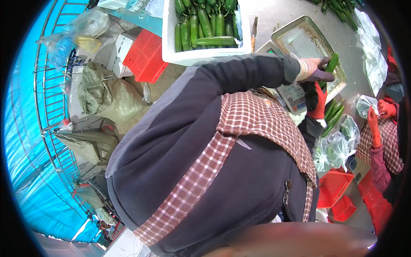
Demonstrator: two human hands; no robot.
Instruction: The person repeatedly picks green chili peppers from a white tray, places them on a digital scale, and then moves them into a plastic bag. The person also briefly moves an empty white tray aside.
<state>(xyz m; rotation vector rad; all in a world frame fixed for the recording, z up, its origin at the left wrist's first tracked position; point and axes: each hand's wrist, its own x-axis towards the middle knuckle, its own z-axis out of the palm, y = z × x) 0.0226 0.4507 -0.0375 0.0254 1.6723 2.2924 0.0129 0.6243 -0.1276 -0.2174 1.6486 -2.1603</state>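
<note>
My left hand (316, 71), in a purple-grey glove with a striped cuff, grips a green cucumber (333, 61) above the metal weighing pan (308, 38). Just below it, my right hand (316, 101) wears a red and black glove and closes at the cucumber's lower end; its fingers are partly hidden. Under my left forearm is the scale's keypad (293, 96). Several loose cucumbers (334, 114) lie on the table beside my right hand. Clear plastic bags (337, 147) with green contents sit near the table edge.
A white foam box (205, 57) full of cucumbers stands at the back, with a knife (254, 33) beside it. At the right, another person's red-gloved hands (380, 112) hold a plastic bag (366, 106). Red crates (146, 56) and sacks (96, 90) occupy the left side.
</note>
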